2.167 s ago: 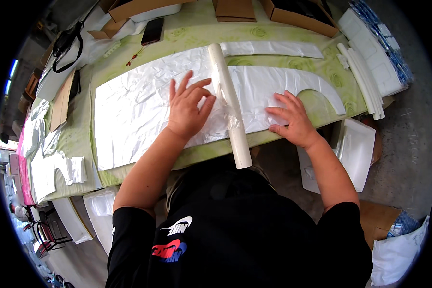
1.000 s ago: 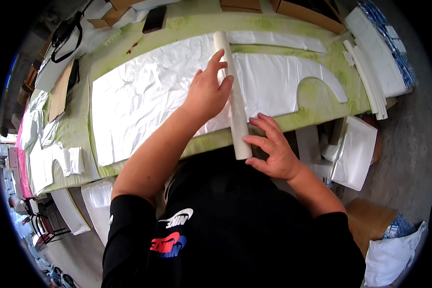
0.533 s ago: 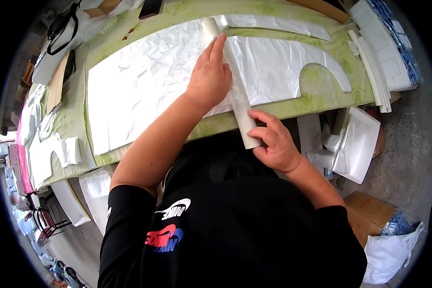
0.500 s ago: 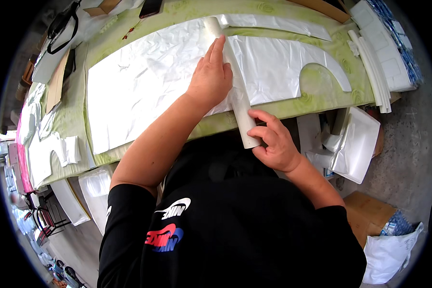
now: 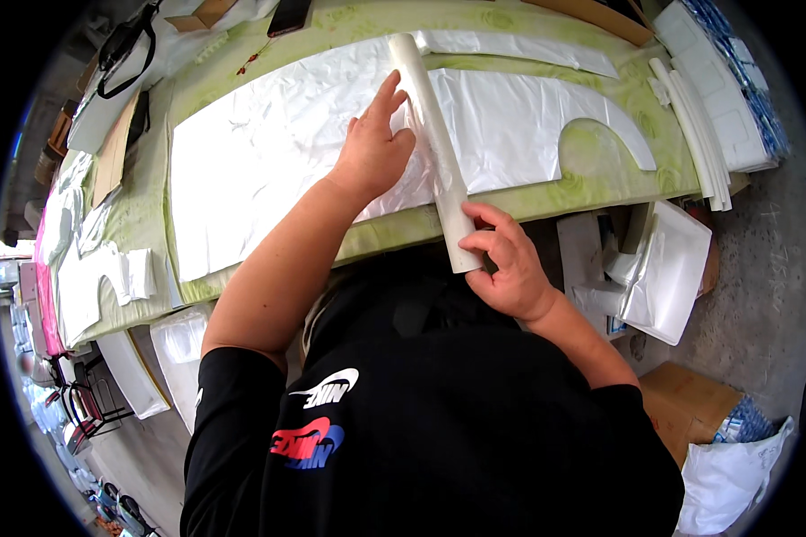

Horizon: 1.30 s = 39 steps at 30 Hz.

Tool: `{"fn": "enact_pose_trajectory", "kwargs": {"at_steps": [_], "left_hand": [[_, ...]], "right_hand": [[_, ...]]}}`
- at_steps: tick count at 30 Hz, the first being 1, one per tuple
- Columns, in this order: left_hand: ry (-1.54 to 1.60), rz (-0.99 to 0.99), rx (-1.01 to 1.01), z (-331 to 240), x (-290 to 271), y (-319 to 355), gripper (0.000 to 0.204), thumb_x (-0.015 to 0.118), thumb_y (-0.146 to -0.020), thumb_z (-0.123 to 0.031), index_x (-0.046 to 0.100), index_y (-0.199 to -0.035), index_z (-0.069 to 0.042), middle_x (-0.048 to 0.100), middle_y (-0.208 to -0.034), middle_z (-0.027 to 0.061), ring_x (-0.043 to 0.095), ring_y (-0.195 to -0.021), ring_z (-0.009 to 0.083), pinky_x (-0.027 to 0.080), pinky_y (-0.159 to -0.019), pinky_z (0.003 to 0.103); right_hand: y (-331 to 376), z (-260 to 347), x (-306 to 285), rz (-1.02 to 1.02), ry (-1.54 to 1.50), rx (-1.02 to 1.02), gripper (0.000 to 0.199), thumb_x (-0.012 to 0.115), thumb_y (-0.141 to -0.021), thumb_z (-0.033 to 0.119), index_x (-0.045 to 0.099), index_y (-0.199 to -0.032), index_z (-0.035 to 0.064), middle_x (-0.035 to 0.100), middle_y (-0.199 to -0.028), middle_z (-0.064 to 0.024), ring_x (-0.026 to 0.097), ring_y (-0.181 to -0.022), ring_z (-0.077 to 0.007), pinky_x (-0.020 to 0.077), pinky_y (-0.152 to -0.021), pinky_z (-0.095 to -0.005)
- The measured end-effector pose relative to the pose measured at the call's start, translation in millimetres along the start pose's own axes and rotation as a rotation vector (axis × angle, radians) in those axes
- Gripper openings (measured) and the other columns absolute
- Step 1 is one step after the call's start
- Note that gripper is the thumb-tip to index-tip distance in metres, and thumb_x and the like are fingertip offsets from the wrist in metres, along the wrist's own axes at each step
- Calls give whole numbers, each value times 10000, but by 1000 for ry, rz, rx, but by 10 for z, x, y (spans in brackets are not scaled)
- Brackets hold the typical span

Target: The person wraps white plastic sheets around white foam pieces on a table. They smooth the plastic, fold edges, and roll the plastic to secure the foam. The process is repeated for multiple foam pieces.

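Note:
A long whitish tube (image 5: 437, 139) lies slanted across white plastic sheeting (image 5: 278, 166) on a table, its near end jutting past the table edge. My right hand (image 5: 512, 268) grips that near end between thumb and fingers. Just left of the tube is my left hand (image 5: 373, 148), fingers spread and apart from it as far as I can see. To the tube's right, the sheeting runs on as a white piece (image 5: 510, 125) with a curved cutout. A narrow white strip (image 5: 519, 46) lies behind it.
A green patterned cloth (image 5: 600, 192) covers the table. White rolled lengths (image 5: 690, 134) lie at its right end. A dark phone (image 5: 288, 16) and a black strapped bag (image 5: 127, 45) are at the back. Below right stand a white bin (image 5: 676, 277) and a cardboard box (image 5: 690, 398).
My left hand has come off the tube and moved a little left, uncovering its middle. The tube's near end has shifted slightly left and up. My right hand still holds it.

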<state>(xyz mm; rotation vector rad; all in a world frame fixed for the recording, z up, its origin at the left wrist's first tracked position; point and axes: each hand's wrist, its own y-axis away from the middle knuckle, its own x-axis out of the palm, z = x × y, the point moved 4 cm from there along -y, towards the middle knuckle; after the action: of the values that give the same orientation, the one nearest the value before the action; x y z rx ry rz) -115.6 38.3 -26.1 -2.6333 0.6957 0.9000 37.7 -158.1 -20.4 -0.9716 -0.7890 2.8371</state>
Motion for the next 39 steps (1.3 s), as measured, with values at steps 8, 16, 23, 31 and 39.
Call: {"fn": "enact_pose_trajectory", "kwargs": {"at_steps": [8, 16, 23, 31, 39], "left_hand": [[-413, -12, 130, 11, 224, 142, 760, 513, -908, -107, 228, -1611, -90, 397, -1595, 191, 290, -1483, 499, 161, -1214, 665], [-477, 41, 119, 43, 177, 132, 830, 592, -913, -161, 179, -1632, -126, 381, -1607, 165, 263, -1511, 467, 159, -1228, 640], [-425, 174, 98, -36, -52, 53, 904, 663, -864, -184, 193, -1636, -157, 328, -1639, 167, 243, -1525, 448, 200, -1230, 610], [-270, 84, 375, -116, -188, -11, 334, 692, -911, -159, 697, -1242, -117, 417, -1587, 164, 352, -1464, 450, 343, -1181, 511], [-153, -97, 216, 77, -398, 289, 322, 672, -892, -198, 712, -1205, -137, 403, -1570, 222, 378, -1453, 431, 360, -1180, 485]], "right_hand": [[-68, 63, -63, 49, 8, -64, 462, 790, -689, 33, 629, -1116, 98, 579, -1381, -158, 613, -1050, -346, 513, -910, -420], [-81, -4, -98, 63, -47, -68, 414, 793, -867, 281, 650, -1204, 87, 542, -1435, -173, 537, -1250, -373, 437, -1068, -457], [-542, -100, 88, 119, 37, -75, 427, 815, -828, 274, 694, -1178, 61, 525, -1454, -193, 485, -1332, -421, 389, -1129, -489], [-650, 131, 266, 85, 207, -65, 378, 785, -828, 276, 706, -1154, 102, 579, -1371, -100, 471, -1254, -368, 391, -1076, -500], [-979, -458, 296, -152, 481, 54, 504, 787, -831, 285, 640, -1300, 174, 394, -1492, -197, 348, -1391, -453, 298, -1136, -610]]}}
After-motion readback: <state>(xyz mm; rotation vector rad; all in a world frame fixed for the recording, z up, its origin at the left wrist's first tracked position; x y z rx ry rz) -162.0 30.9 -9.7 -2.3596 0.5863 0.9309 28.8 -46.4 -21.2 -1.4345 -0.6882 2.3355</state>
